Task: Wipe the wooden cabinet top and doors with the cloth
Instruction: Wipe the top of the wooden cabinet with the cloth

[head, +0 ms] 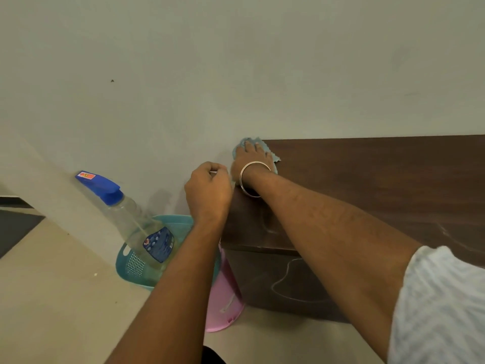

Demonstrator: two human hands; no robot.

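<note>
The dark brown wooden cabinet (367, 179) stands against the wall at the right, its top and part of its front face showing. My right hand (253, 158), with a metal bangle on the wrist, lies flat on a light blue cloth (271, 156) at the far left corner of the cabinet top, by the wall. My left hand (208, 190) is curled into a fist beside the cabinet's left edge, with nothing visible in it. Pale smear marks show on the cabinet's front (288, 282).
A clear spray bottle with a blue trigger (136, 219) leans in a teal plastic basket (131, 264) on the floor, left of the cabinet. A pink plastic item (223, 300) stands between basket and cabinet. Beige floor (52, 298) spreads to the left; a plain wall is behind.
</note>
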